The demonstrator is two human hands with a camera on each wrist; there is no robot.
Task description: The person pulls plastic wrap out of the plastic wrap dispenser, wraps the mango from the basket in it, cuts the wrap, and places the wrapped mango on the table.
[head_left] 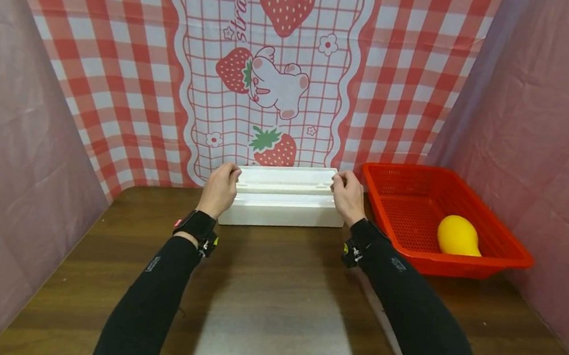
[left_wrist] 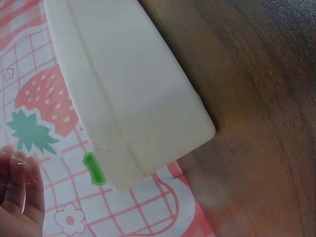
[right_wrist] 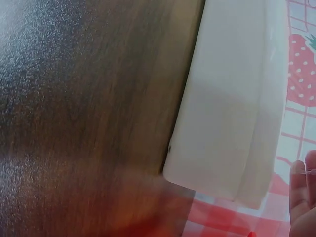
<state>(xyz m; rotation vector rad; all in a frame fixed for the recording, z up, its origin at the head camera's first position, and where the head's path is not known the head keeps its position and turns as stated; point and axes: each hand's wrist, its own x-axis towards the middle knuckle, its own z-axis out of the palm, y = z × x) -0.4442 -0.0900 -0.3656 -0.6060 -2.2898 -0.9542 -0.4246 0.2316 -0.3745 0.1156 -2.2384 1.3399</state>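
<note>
Sitting midway along the table's (head_left: 272,308) far edge, in the head view, is a long white box (head_left: 280,218) with its lid (head_left: 290,176) raised at the back. The left hand (head_left: 218,190) is at the box's left end and the right hand (head_left: 348,198) at its right end, each with bent fingertips drawn in against the thumb. Toward the table's far right corner sits a red basket (head_left: 425,263), a yellow mango-shaped thing (head_left: 458,235) lying in its near right part. Behind the far edge hangs a strawberry-print cloth (head_left: 404,57).

From the left wrist, the left fingertips pinch clear film (left_wrist: 30,168), which shows as shiny creases, just beside the box's end. A green piece (left_wrist: 94,169) is fixed near that end's back corner.

From the right wrist, the box lies by the table's edge, and the right fingers (right_wrist: 300,195) are close together beyond its end, a thin glint of film at their tips; the thumb is out of this view.
</note>
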